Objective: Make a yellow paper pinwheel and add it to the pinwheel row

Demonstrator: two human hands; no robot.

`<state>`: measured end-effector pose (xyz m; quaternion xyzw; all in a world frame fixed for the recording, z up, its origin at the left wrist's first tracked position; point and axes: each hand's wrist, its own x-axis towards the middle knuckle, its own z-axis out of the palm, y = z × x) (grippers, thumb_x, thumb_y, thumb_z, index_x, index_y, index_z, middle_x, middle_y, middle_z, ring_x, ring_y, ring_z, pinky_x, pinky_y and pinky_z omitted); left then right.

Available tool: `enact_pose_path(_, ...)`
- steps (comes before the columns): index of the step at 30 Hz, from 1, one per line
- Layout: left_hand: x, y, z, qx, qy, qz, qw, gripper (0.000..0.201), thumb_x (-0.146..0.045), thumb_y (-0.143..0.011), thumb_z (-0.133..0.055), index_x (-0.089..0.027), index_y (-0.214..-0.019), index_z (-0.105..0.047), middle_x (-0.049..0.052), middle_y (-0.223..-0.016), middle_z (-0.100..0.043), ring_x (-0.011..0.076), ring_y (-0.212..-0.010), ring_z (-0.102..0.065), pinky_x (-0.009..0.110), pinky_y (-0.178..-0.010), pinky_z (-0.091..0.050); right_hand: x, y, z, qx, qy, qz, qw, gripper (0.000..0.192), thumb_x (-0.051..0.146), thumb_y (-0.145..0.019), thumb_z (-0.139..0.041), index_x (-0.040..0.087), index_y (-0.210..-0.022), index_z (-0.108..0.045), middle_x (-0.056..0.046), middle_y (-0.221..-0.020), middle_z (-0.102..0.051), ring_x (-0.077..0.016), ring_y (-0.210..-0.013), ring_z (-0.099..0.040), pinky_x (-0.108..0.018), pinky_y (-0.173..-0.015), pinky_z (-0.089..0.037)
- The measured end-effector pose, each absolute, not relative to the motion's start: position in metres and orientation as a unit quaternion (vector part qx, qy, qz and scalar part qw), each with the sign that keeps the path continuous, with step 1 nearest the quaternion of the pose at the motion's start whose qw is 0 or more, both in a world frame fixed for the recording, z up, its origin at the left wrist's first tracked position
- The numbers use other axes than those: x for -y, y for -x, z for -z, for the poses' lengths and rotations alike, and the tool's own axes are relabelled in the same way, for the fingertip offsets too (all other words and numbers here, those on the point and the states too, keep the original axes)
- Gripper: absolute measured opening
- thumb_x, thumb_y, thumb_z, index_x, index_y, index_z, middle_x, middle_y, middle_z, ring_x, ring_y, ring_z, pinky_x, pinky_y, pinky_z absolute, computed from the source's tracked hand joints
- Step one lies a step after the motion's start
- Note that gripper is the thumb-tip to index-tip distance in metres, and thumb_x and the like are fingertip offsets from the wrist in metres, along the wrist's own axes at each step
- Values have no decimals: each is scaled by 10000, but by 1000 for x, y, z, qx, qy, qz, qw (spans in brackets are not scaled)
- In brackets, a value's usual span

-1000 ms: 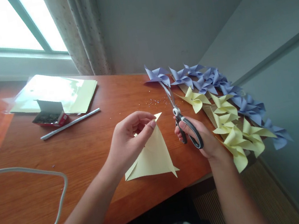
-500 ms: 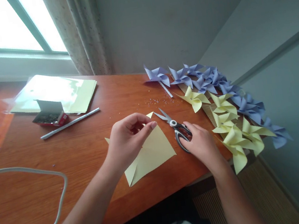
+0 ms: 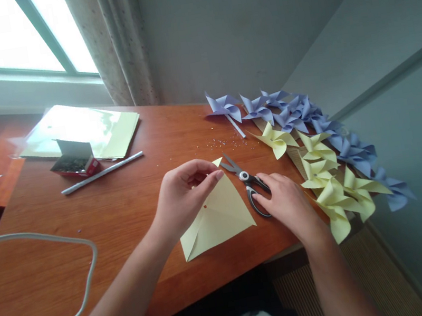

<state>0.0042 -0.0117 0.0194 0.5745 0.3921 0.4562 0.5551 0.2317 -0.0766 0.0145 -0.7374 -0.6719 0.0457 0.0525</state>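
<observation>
My left hand (image 3: 186, 191) pinches the upper corner of a pale yellow folded paper sheet (image 3: 220, 218) that lies on the wooden table (image 3: 124, 214). A small red dot sits near the paper's centre. Black-handled scissors (image 3: 248, 184) lie on the table just right of the paper, blades slightly apart and pointing up-left. My right hand (image 3: 284, 205) rests on their handles with loose fingers; whether it still grips them is unclear.
Yellow paper pinwheels (image 3: 323, 175) and blue paper pinwheels (image 3: 300, 114) lie along the table's right edge. At the back left are a plastic-covered paper stack (image 3: 82, 130), a small red box (image 3: 75, 163) and a white stick (image 3: 103, 173). A grey cable (image 3: 48, 242) loops at the left.
The right hand brought the scissors down from upright and laid them on the table beside the paper. The left hand kept its pinch while the sheet flattened and turned slightly.
</observation>
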Motion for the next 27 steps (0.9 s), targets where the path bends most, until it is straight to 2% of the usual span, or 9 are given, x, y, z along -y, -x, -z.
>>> enact_pose_path(3,12,-5,-19,-391,-574,-453,559,185,-344,-815,-769,-164,-807,-725,30,-758,-698,129,-677,-586,236,-610,-457,78,-220,-27,673,706,-50,213,250,232,-913,-618,164,-1140,-698,-134,-1076,-733,-305,-1012,-689,-450,-915,-536)
enact_pose_path(5,13,-6,-18,-384,-574,-447,568,192,-345,-811,-774,-163,-799,-714,29,-751,-691,128,-669,-582,238,-602,-454,78,-206,-37,672,650,-128,331,200,251,-936,-610,212,-1111,-700,-86,-1082,-735,-240,-999,-700,-372,-900,-553)
enact_pose_path(8,13,-5,-16,-373,-575,-441,580,196,-344,-803,-783,-164,-803,-703,30,-756,-688,133,-675,-585,241,-602,-455,75,-185,-46,658,585,-234,412,179,271,-925,-650,245,-1096,-696,-42,-1056,-740,-199,-957,-708,-327,-855,-571)
enact_pose_path(15,14,-2,-19,-365,-596,-427,574,204,-356,-832,-753,-161,-822,-691,31,-761,-670,126,-663,-569,238,-591,-444,65,-167,-42,631,560,-290,451,41,242,-909,-684,229,-921,-721,-4,-892,-732,-162,-836,-683,-299,-789,-545)
enact_pose_path(22,17,-5,-28,-349,-585,-418,601,181,-311,-828,-744,-145,-891,-712,41,-782,-673,118,-644,-550,238,-574,-440,66,-169,-35,517,545,-419,511,29,269,-891,-714,246,-905,-725,12,-869,-724,-158,-833,-680,-281,-772,-533)
enact_pose_path(27,17,-4,-28,-352,-591,-418,593,160,-298,-854,-704,-142,-890,-704,46,-787,-675,130,-661,-566,246,-587,-444,65,-168,-36,510,547,-428,507,40,271,-882,-721,238,-903,-726,8,-873,-718,-161,-833,-668,-284,-783,-527)
